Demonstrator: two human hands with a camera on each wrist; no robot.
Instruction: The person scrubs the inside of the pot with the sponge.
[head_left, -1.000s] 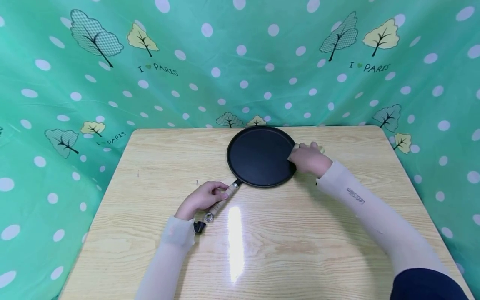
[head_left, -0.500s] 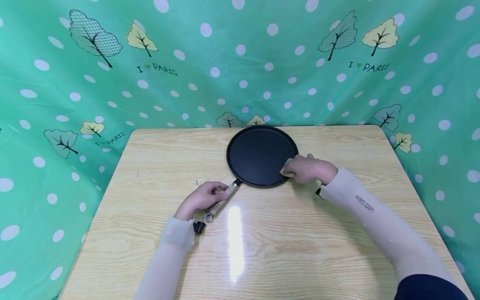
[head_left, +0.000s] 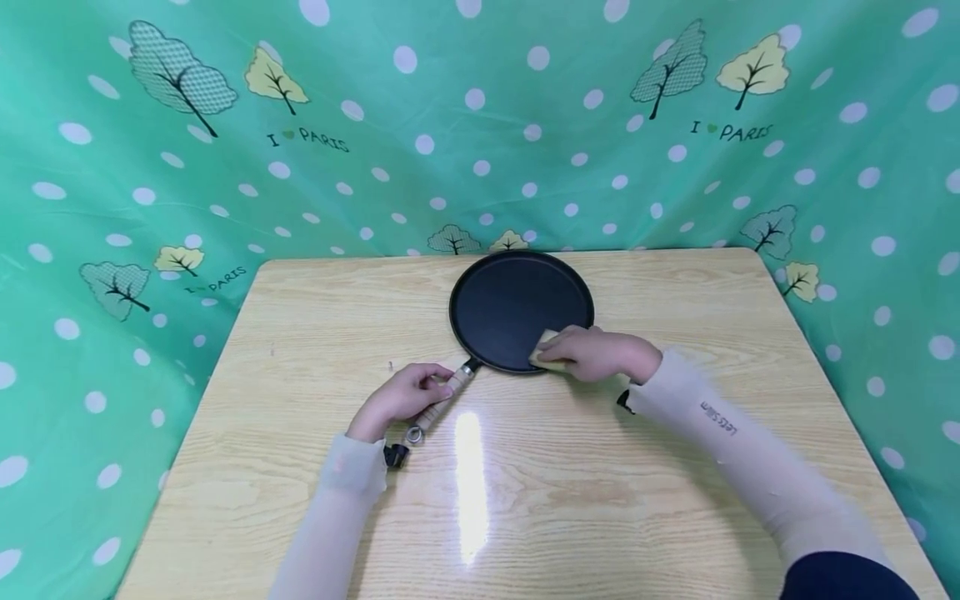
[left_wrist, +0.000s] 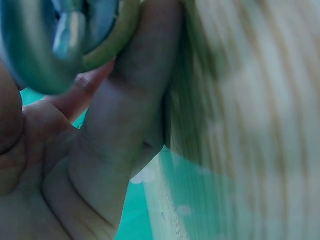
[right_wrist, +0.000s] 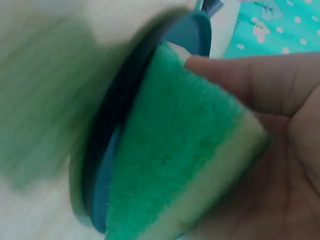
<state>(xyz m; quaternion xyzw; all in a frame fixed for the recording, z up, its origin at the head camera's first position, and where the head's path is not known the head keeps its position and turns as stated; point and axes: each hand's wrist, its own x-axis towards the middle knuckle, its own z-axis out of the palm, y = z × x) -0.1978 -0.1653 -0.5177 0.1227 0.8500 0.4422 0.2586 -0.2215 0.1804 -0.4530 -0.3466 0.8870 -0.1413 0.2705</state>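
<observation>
Over the last second the right hand point(head_left: 596, 354), fingers clamped on a green-and-yellow sponge point(right_wrist: 175, 155), has slid from the right edge of a round black pan point(head_left: 517, 300) to its near edge, sponge against the rim. The pan sits far-centre on the wooden table point(head_left: 600, 483); the left hand point(head_left: 408, 392) still grips its handle point(head_left: 436, 413), near-left.

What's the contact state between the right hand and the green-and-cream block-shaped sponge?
Touching. Right wrist view shows it: the right hand grips the green-and-cream block-shaped sponge, fingers meeting its upper corner with no gap.
</observation>
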